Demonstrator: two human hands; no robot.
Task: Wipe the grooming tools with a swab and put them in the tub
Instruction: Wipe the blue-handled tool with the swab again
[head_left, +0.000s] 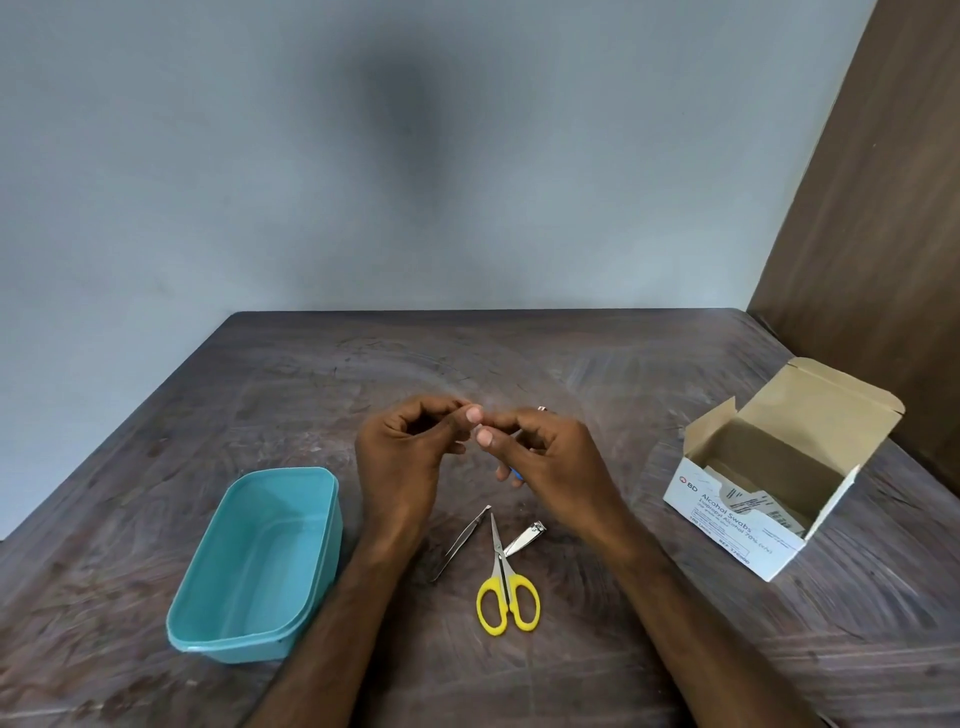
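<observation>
Both hands — left (402, 447), right (540, 449) — pinch something tiny between their fingertips, too small to tell; scissors (506, 582) just below, tub (260, 566) left.

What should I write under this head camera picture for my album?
Two hands meet above tweezers, scissors and clippers.

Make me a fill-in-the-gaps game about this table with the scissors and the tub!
1. The scissors have ____ handles.
2. The tub holds ____ tools so far.
3. The tweezers lie between the tub and the ____.
4. The swab box has its lid ____.

Missing words: yellow; no; scissors; open
</observation>
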